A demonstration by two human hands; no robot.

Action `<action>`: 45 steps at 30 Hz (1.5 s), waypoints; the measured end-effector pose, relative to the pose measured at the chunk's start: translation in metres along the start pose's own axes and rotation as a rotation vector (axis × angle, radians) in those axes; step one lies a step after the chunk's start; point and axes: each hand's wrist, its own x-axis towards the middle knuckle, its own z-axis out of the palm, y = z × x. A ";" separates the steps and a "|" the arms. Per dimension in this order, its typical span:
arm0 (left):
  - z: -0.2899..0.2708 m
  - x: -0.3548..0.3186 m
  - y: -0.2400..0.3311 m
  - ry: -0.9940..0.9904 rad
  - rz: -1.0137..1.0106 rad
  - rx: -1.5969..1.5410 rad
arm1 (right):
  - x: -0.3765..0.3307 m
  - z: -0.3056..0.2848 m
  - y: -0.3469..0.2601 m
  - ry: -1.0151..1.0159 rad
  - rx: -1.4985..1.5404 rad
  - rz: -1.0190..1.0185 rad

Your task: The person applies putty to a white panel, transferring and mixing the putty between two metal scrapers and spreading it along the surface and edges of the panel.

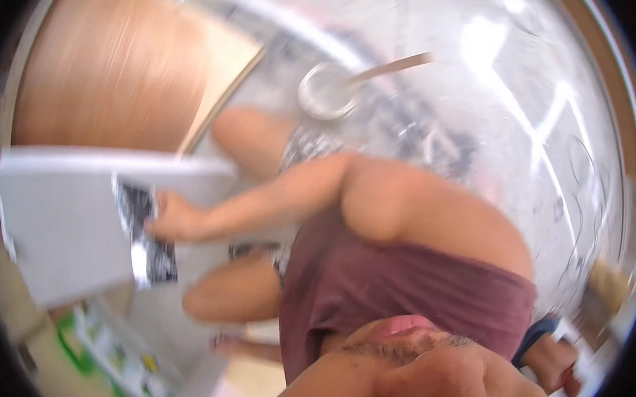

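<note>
My right hand (173, 217) reaches across to a shiny black-and-silver piece (155, 260) that looks crinkled like foil. Its fingers are curled at the edge of that piece, though motion blurs the grip. The piece lies against the front of a large white panel or box (61, 234). What appears to be my left hand (227, 344) is lower down, partly hidden beside my leg; whether it holds anything is unclear.
A brown wood-grain board (115, 70) stands beyond the white panel. A white bucket (325, 112) with a brown stick (393, 66) is on the glossy grey floor. Green-and-white items (105, 345) are at lower left. Another person's limb (552, 358) shows at lower right.
</note>
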 end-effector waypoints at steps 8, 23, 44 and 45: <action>0.069 0.017 0.023 -0.216 0.095 -0.135 | -0.046 -0.010 -0.045 0.079 0.153 -0.199; 0.194 -0.010 0.041 -0.638 -0.079 -0.645 | -0.043 -0.037 -0.055 0.272 0.129 -0.338; 0.215 -0.094 0.100 -0.780 0.079 -0.440 | -0.034 -0.026 -0.029 0.195 0.181 -0.399; 0.217 -0.092 0.101 -0.770 0.082 -0.415 | -0.034 -0.027 -0.029 0.200 0.184 -0.398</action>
